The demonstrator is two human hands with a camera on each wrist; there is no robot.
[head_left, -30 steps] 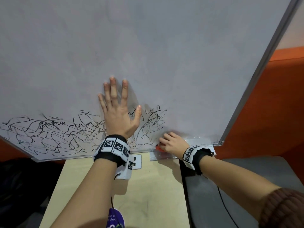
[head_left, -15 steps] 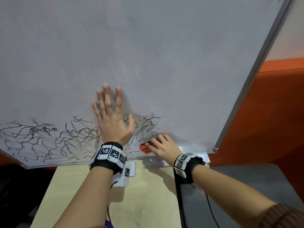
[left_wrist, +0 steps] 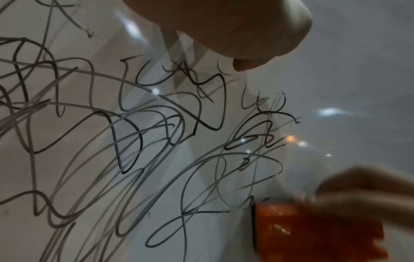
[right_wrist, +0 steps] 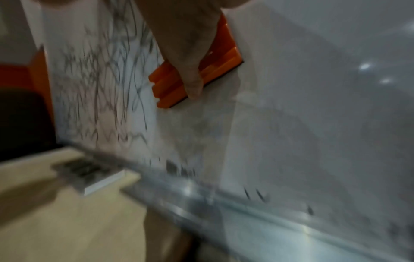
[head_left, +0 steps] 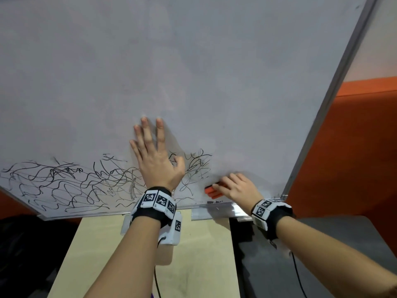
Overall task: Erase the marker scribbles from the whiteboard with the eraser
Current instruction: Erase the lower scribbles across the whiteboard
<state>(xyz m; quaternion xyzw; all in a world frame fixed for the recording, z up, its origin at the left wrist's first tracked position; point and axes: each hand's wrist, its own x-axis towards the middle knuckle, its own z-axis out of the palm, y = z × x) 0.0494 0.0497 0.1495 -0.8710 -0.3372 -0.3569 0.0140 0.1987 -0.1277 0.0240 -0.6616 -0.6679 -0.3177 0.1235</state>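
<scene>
The whiteboard (head_left: 214,72) leans over a table, with black marker scribbles (head_left: 64,183) in a band along its lower left. My left hand (head_left: 154,160) lies flat on the board over the scribbles, fingers straight and spread. My right hand (head_left: 238,188) holds the orange eraser (head_left: 211,192) against the board, just right of the scribbles' right end and a little above the bottom frame. The right wrist view shows a finger (right_wrist: 188,58) lying across the eraser (right_wrist: 224,60). In the left wrist view the eraser (left_wrist: 313,230) sits at the edge of the scribbles (left_wrist: 134,133).
A metal tray (head_left: 214,210) runs under the board's lower edge. Below it stand a beige table (head_left: 193,254) and a dark grey surface (head_left: 257,265). An orange wall (head_left: 354,147) lies beyond the board's right frame. A flat white block (right_wrist: 94,179) lies on the table.
My right hand brought the eraser from the tray up onto the board, slid it left into the scribbles, then back right. My left hand stayed flat on the board.
</scene>
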